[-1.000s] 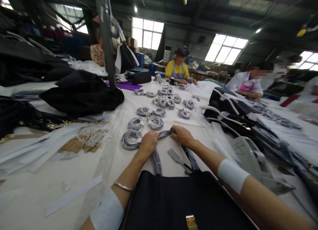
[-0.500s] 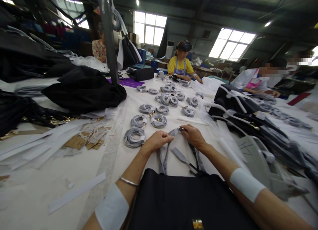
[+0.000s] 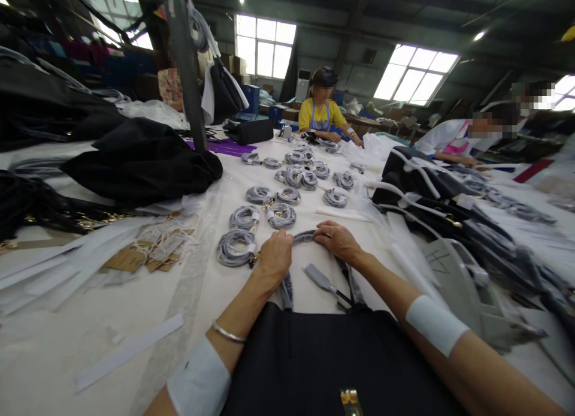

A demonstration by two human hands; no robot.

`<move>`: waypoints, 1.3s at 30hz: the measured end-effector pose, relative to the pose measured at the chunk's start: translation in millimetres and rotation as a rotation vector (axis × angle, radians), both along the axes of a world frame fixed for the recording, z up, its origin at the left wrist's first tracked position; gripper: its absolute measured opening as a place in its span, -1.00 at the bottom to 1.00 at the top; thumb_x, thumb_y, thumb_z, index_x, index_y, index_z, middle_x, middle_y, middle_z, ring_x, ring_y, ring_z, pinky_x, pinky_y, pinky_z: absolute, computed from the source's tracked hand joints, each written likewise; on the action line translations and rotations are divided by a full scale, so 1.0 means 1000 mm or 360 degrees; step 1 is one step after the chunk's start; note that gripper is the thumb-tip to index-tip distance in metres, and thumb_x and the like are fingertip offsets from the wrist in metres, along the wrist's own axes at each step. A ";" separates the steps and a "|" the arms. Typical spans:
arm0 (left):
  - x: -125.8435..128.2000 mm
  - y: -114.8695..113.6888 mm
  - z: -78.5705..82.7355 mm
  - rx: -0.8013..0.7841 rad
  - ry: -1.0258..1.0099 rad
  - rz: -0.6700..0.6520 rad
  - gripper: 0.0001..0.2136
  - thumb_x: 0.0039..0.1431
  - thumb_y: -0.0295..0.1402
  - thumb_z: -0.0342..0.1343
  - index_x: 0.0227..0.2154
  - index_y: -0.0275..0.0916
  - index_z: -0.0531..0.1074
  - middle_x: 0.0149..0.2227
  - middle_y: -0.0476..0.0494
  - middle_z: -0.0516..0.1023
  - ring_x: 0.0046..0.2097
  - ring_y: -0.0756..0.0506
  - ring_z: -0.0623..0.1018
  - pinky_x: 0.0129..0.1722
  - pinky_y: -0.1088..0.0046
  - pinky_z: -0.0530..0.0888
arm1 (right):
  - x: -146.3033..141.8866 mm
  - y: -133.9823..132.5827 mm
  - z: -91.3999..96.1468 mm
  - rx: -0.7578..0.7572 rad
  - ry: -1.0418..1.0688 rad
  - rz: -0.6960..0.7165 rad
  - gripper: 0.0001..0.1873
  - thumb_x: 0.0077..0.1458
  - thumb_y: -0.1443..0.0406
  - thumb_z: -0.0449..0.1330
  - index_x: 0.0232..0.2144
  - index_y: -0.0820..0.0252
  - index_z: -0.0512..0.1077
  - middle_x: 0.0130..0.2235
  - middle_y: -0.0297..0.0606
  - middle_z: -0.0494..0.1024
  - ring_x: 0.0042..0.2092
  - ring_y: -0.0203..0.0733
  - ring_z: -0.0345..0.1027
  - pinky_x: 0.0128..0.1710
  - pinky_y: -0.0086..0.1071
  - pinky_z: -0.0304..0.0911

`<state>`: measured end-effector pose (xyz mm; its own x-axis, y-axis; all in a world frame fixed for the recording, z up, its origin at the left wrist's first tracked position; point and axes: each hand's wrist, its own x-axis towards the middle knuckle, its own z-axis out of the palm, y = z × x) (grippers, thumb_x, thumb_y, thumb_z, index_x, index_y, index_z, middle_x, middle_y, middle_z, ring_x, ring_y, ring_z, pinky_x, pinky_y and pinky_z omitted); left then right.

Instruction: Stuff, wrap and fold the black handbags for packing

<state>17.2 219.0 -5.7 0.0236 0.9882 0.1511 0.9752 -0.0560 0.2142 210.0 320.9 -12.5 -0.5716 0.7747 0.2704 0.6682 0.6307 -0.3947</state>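
Observation:
A black handbag with a gold clasp lies right in front of me on the white table. Its handle strap, wrapped in grey paper, arches up from the bag. My left hand is closed round the left side of the strap. My right hand pinches the top of the strap on its right side. A flat metal tool lies on the table between the strap's two legs.
Several coiled grey wrapped straps lie across the table beyond my hands. Brown tags and white paper strips lie left, black bags behind them. More bags pile at right. Other people sit at the far end and the right.
My left hand has slid down the strap's left side and closed tighter round it. My right hand stays pinched at the strap's top. The view shifted slightly.

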 end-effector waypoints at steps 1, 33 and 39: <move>0.000 0.000 0.000 -0.0004 -0.0029 0.0025 -0.73 0.16 -0.61 -0.13 -0.19 -0.26 0.40 -0.14 -0.22 0.48 -0.08 -0.16 0.49 -0.16 0.38 0.43 | -0.001 0.001 0.000 -0.0023 0.0007 -0.0017 -0.89 0.05 0.35 0.25 -0.35 0.06 0.57 -0.19 -0.27 0.55 -0.14 -0.18 0.42 -0.05 -0.32 0.27; -0.001 0.007 -0.010 0.0145 0.0020 -0.0234 -0.75 0.29 -0.48 -0.10 -0.23 -0.32 0.51 -0.17 -0.27 0.45 -0.09 -0.17 0.45 -0.16 0.30 0.42 | -0.007 -0.014 -0.006 0.0069 -0.0258 0.0127 -0.76 0.19 0.17 0.11 -0.29 0.09 0.57 -0.31 -0.23 0.51 -0.23 -0.11 0.39 -0.15 -0.27 0.28; 0.001 0.011 -0.020 0.0099 -0.0270 -0.0356 -0.77 0.26 -0.47 -0.05 -0.30 -0.34 0.53 -0.18 -0.31 0.49 -0.05 -0.23 0.45 -0.11 0.19 0.42 | -0.030 -0.010 0.044 -0.0189 -0.0527 0.0134 -0.83 -0.03 0.22 0.25 -0.34 0.02 0.61 -0.32 -0.27 0.61 -0.31 -0.11 0.45 -0.27 -0.32 0.28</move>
